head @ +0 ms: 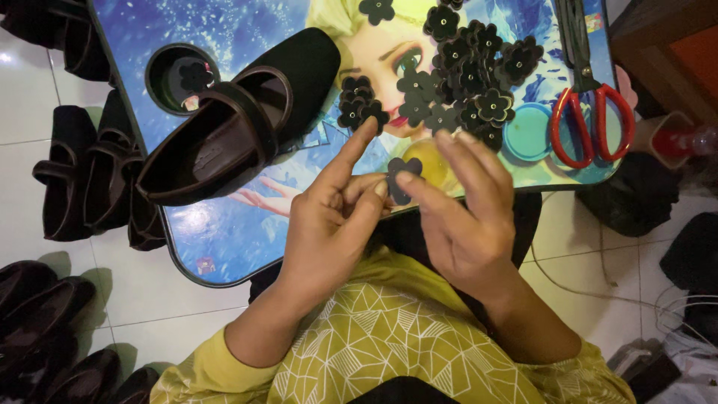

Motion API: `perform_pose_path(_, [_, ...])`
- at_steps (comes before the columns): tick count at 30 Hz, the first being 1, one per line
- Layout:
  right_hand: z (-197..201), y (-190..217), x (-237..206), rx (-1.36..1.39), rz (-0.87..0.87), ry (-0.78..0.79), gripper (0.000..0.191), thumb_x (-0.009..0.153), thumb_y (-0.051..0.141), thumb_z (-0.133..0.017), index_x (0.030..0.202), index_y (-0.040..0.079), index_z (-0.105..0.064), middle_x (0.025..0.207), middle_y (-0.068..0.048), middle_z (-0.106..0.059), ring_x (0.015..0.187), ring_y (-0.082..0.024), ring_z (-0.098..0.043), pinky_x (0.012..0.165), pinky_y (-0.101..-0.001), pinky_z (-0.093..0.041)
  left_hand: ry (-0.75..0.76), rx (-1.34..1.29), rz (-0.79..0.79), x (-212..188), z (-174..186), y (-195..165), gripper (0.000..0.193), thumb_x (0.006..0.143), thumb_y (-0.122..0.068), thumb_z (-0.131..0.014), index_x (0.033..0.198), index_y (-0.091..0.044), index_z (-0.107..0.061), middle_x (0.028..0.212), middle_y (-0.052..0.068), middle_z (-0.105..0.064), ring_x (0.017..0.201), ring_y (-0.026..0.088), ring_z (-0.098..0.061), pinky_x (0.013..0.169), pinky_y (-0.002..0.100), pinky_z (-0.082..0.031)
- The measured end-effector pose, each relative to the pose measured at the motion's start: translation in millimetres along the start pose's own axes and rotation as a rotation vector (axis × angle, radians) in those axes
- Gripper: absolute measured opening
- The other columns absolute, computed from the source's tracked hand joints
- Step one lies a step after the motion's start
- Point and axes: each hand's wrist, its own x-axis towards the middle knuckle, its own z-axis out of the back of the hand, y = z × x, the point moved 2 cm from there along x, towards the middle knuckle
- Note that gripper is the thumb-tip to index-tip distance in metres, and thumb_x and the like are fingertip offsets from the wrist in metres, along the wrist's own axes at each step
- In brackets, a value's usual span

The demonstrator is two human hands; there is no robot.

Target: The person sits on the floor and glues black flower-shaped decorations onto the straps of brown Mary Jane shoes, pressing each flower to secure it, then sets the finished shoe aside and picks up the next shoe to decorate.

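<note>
Both forearms come up from the bottom of the view, in yellow sleeves, and the two hands meet above the near edge of a small table (224,254) with a blue cartoon print on it. The left hand (329,224) is turned with its back to the camera and its index finger stretched out toward the table. The right hand (464,217) is tilted, with the fingers pointing up and to the left.

On the table, a black strap shoe (239,120) lies on its side to the left of the hands. Farther out there is a pile of black flower pieces (467,63), and red-handled scissors (591,112) lie at the right end. One more flower piece sits in the round cup hole (161,75) of the table. More black shoes (82,172) stand on the white floor to the left.

Between the hands there is one dark flower-shaped piece (402,176), just over the table edge. The left thumb and middle finger pinch it from the left side, and the right thumb (419,187) presses it from the right. The other right fingers are loosely spread behind it.
</note>
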Motion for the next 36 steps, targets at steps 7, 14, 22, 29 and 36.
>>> perform_pose_path(7, [-2, 4, -1, -0.163, 0.036, -0.014, 0.037, 0.093, -0.005, -0.071, 0.125, 0.011, -0.077, 0.147, -0.019, -0.057, 0.141, -0.038, -0.050, 0.121, -0.0491, -0.041, -0.008, -0.121, 0.025, -4, 10, 1, 0.066, 0.104, 0.002, -0.054, 0.165, -0.005, -0.029, 0.107, 0.006, -0.073, 0.092, 0.005, -0.062, 0.086, 0.023, -0.053])
perform_pose_path(14, [-14, 17, -4, -0.141, 0.150, -0.006, 0.034, 0.094, -0.004, -0.074, 0.123, 0.012, -0.078, 0.143, -0.019, -0.057, 0.138, -0.037, -0.050, 0.119, -0.0491, -0.042, -0.004, -0.147, 0.000, -8, 25, 5, 0.066, 0.105, 0.002, -0.053, 0.165, -0.004, -0.028, 0.109, 0.007, -0.074, 0.092, 0.006, -0.063, 0.088, 0.024, -0.053])
perform_pose_path(22, [-17, 25, -4, -0.084, -0.024, -0.098, 0.032, 0.103, -0.008, -0.073, 0.130, 0.011, -0.073, 0.143, -0.016, -0.062, 0.136, -0.034, -0.057, 0.118, -0.0405, -0.046, 0.000, -0.210, 0.009, -23, 47, 9, 0.065, 0.105, 0.001, -0.054, 0.166, -0.003, -0.030, 0.100, 0.004, -0.070, 0.089, 0.005, -0.060, 0.086, 0.024, -0.052])
perform_pose_path(29, [-40, 31, 2, 0.376, 0.050, -0.058, 0.048, 0.089, -0.014, -0.079, 0.132, -0.004, -0.059, 0.123, -0.015, -0.070, 0.120, -0.029, -0.068, 0.100, -0.0346, -0.057, 0.109, -0.273, 0.043, -34, 70, 10, 0.067, 0.104, -0.001, -0.054, 0.165, -0.004, -0.028, 0.096, 0.004, -0.070, 0.085, 0.007, -0.060, 0.081, 0.023, -0.051])
perform_pose_path(36, [-53, 59, 15, 0.328, 0.040, 0.014, 0.055, 0.090, -0.010, -0.081, 0.138, 0.002, -0.058, 0.112, -0.010, -0.073, 0.105, -0.022, -0.071, 0.097, -0.0316, -0.055, -0.376, 0.580, -0.136, -54, 106, -19, 0.058, 0.095, -0.015, -0.072, 0.149, -0.009, -0.051, 0.109, 0.003, -0.076, 0.064, 0.011, -0.063, 0.070, 0.026, -0.051])
